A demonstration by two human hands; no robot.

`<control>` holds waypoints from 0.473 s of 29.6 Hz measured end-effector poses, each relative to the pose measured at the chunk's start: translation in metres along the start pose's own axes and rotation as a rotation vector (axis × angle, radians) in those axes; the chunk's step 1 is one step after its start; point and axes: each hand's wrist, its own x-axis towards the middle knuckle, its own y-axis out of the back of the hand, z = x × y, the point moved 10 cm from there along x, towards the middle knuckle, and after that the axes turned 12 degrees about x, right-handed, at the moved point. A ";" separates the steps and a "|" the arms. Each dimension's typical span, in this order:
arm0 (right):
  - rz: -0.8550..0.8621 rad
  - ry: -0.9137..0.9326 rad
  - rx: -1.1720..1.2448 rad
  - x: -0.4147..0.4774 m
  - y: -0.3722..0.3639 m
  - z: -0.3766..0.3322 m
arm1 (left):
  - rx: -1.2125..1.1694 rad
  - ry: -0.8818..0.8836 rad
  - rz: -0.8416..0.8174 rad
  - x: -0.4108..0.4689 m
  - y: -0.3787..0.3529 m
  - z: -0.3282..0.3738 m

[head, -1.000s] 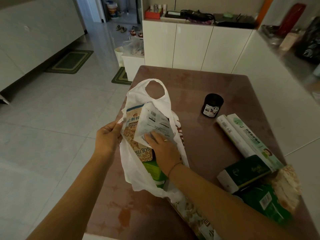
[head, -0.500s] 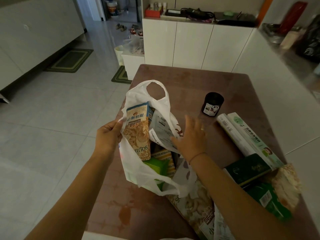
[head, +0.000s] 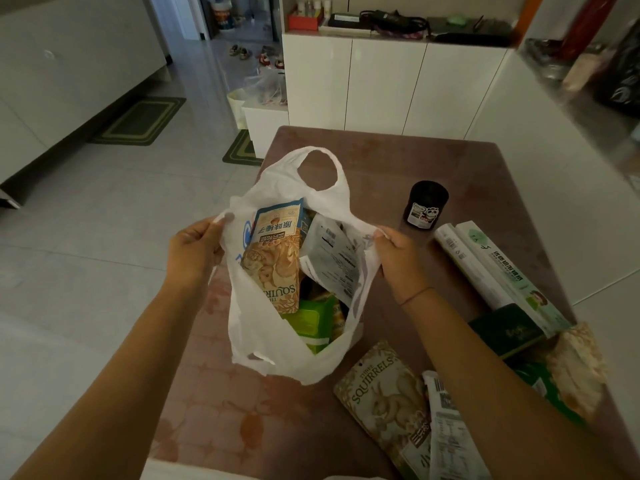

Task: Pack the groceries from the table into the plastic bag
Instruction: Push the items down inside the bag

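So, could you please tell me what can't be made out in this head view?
- Bottom of the plastic bag: hidden by the nut pouch and green pack.
- Squirrels pouch on the table: lower end cut off by the frame edge, partly under the right forearm.
- Black jar: label too small to read.
- Green packs at right: blurred.

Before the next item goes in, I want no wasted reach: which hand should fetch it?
Probably the right hand. The black jar, long boxes and squirrel pouch all lie on its side, while the left hand can keep its grip on the plastic bag.
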 end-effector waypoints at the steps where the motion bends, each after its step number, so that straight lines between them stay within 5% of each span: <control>1: -0.036 -0.038 0.011 -0.006 0.001 0.005 | 0.014 0.017 -0.021 -0.002 -0.003 -0.005; 5: -0.239 -0.106 0.064 -0.027 0.012 0.012 | -0.005 0.046 -0.037 -0.004 -0.007 -0.018; 7: -0.208 -0.096 0.015 -0.031 0.041 0.013 | -0.010 0.045 -0.020 -0.005 -0.005 -0.020; 10: -0.109 0.009 -0.401 -0.031 0.108 0.018 | -0.014 0.051 -0.003 -0.006 -0.004 -0.021; 14: -0.543 -0.281 -1.172 -0.055 0.156 0.075 | -0.018 0.056 0.011 -0.006 -0.008 -0.019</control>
